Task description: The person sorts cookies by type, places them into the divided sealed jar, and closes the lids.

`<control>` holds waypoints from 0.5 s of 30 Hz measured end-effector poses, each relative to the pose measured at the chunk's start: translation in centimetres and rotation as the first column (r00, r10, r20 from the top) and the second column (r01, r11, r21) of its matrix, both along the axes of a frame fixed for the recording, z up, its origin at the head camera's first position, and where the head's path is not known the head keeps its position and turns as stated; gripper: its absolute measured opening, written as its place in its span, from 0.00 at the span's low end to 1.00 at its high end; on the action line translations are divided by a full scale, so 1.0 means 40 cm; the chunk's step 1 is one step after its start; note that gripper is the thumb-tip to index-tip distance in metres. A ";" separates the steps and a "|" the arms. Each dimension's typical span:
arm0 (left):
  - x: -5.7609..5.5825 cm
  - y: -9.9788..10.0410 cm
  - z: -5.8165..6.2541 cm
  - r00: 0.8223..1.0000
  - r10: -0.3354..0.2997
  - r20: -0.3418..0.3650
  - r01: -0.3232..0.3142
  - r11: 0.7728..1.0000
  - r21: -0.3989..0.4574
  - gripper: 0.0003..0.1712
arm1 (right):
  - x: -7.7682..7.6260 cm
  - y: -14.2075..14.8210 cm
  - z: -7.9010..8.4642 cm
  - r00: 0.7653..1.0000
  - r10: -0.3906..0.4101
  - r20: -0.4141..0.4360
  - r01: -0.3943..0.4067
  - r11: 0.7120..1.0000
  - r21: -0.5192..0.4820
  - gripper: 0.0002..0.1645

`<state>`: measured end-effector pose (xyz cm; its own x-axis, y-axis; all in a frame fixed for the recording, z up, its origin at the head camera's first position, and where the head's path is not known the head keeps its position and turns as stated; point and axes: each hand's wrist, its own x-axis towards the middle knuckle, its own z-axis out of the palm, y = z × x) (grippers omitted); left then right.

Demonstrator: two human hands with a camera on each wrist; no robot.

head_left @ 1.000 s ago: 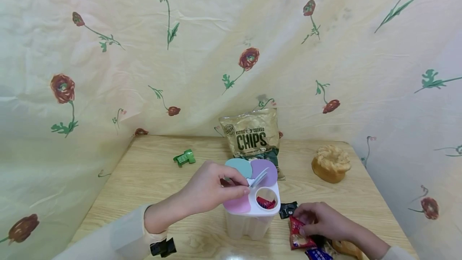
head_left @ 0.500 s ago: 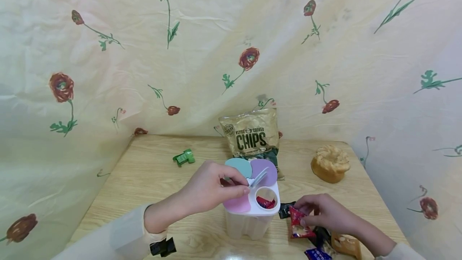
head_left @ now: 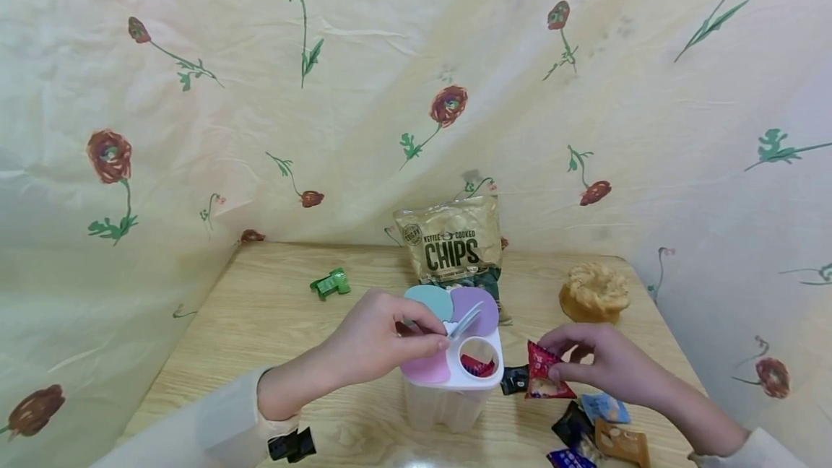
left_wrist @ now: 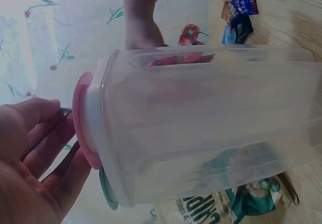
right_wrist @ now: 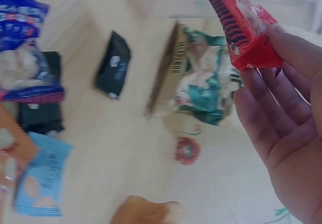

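Observation:
A clear storage container (head_left: 448, 410) with a white top stands on the table. Teal, purple and pink lids cover three of its openings; a red packet (head_left: 477, 365) lies inside the uncovered round one. Above the top, my left hand (head_left: 380, 334) pinches a thin pale-blue lid (head_left: 466, 320), tilted up. To the container's right, my right hand (head_left: 614, 361) holds a red snack packet (head_left: 543, 375) between thumb and fingers, raised off the table. The right wrist view shows that same packet's serrated edge and part-clear wrapper. In the left wrist view the container's side hides my right hand's fingers.
Behind the container leans a chips bag (head_left: 451, 244). A bread roll (head_left: 594, 293) sits back right, a green packet (head_left: 331, 284) back left. Black packets (head_left: 515, 379) lie both sides; light-blue (head_left: 605, 408), orange (head_left: 622, 442) and dark-blue (head_left: 570, 458) packets lie front right.
My right hand has lifted the red packet up and away from the front-right packets, uncovering the light-blue one. My left hand keeps its place on the lid.

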<state>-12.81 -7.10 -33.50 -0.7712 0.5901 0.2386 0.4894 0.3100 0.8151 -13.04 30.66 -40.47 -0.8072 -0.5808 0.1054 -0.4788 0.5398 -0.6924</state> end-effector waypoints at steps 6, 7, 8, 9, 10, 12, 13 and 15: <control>0.001 0.000 0.001 1.000 0.004 0.005 -0.004 1.000 -0.002 0.02 | 0.006 -0.012 0.065 0.990 -0.005 -0.139 0.004 1.000 -0.003 0.15; 0.001 0.000 0.002 1.000 0.004 0.005 -0.004 1.000 -0.002 0.02 | 0.008 -0.014 0.079 0.987 -0.011 -0.163 0.011 1.000 -0.002 0.16; 0.001 0.000 0.002 1.000 0.002 0.005 -0.002 1.000 -0.002 0.02 | 0.010 -0.017 0.091 0.982 -0.018 -0.190 0.018 1.000 -0.003 0.17; 0.001 0.000 0.003 1.000 0.003 0.005 -0.002 1.000 -0.003 0.02 | 0.011 -0.019 0.104 0.976 -0.023 -0.214 0.022 1.000 -0.009 0.19; 0.001 0.000 0.003 1.000 0.004 0.004 -0.004 1.000 -0.004 0.02 | 0.012 -0.021 0.115 0.970 -0.027 -0.240 0.024 1.000 -0.017 0.20; 0.000 0.000 0.003 1.000 0.008 -0.001 -0.008 1.000 -0.006 0.02 | 0.014 -0.027 0.136 0.958 -0.026 -0.286 0.016 0.999 -0.038 0.23; 0.000 0.000 0.003 1.000 0.010 -0.002 -0.010 1.000 -0.005 0.02 | 0.015 -0.031 0.146 0.952 -0.019 -0.305 0.005 0.999 -0.049 0.24; 0.000 -0.001 0.003 1.000 0.016 -0.003 -0.016 1.000 -0.008 0.02 | 0.018 -0.039 0.164 0.943 -0.008 -0.333 -0.017 0.997 -0.074 0.27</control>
